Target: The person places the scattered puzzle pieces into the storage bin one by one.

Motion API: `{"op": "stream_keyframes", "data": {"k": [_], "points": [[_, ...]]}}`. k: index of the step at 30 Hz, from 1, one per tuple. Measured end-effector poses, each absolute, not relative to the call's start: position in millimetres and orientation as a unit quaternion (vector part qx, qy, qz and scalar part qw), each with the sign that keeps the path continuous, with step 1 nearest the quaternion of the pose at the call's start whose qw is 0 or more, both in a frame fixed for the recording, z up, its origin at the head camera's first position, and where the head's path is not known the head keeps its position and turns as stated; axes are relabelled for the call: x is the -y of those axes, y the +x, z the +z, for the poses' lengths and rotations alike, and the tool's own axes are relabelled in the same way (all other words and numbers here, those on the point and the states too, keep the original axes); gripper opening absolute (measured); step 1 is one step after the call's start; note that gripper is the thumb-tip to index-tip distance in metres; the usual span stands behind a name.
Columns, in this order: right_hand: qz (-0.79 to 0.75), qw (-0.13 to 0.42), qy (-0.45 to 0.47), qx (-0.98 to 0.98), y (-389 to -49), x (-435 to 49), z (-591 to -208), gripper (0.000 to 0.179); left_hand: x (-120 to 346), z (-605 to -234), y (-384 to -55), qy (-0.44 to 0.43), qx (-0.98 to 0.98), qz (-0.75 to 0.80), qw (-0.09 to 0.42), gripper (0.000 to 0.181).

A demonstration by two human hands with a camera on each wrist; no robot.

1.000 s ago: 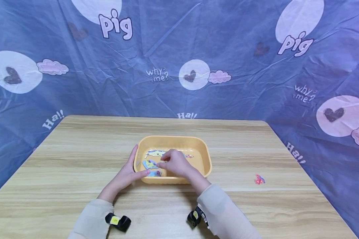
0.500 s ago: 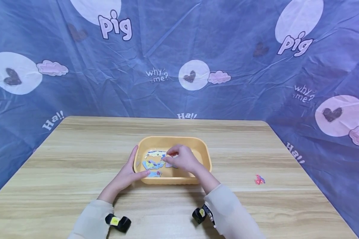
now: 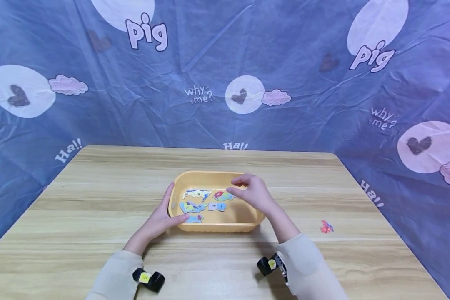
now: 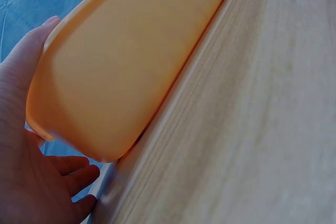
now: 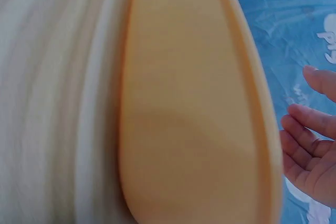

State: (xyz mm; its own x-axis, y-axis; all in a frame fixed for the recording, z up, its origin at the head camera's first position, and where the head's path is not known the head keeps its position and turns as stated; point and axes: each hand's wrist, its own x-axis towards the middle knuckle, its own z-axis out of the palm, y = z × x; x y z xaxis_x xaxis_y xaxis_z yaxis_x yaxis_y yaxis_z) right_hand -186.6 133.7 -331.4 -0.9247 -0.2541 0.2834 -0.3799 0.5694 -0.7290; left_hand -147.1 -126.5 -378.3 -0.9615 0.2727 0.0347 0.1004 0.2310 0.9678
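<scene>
A yellow plastic basin (image 3: 217,227) stands on the table. My left hand (image 3: 160,216) holds its left end, the thumb over the front rim and the fingers along the outer side; the left wrist view shows this hand (image 4: 26,177) against the basin wall (image 4: 121,61). Over the basin's right part hovers my right hand (image 3: 255,193), nothing visible between its loosely bent fingers. Flat jigsaw puzzle pieces lie inside: a pale one (image 3: 195,193) at the back, a blue-yellow one (image 3: 192,207), a blue one (image 3: 217,206), a red-green one (image 3: 222,196) and one (image 3: 195,218) near my left thumb.
A small red and blue piece (image 3: 326,227) lies on the wooden table (image 3: 108,200) to the right of the basin. Behind the table hangs a blue printed cloth (image 3: 195,121). Each wrist carries a black camera.
My right hand has moved right and away from the blue-yellow piece, uncovering the blue and red-green pieces. My left hand stays on the basin.
</scene>
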Motion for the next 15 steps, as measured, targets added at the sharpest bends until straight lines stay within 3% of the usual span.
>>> {"op": "stream_keyframes", "data": {"k": [15], "points": [[0.407, 0.127, 0.125, 0.896, -175.1, -212.6, -325.3, 0.029, 133.8, -413.2, -164.0, 0.13, -0.789, 0.598, 0.049, 0.102]]}}
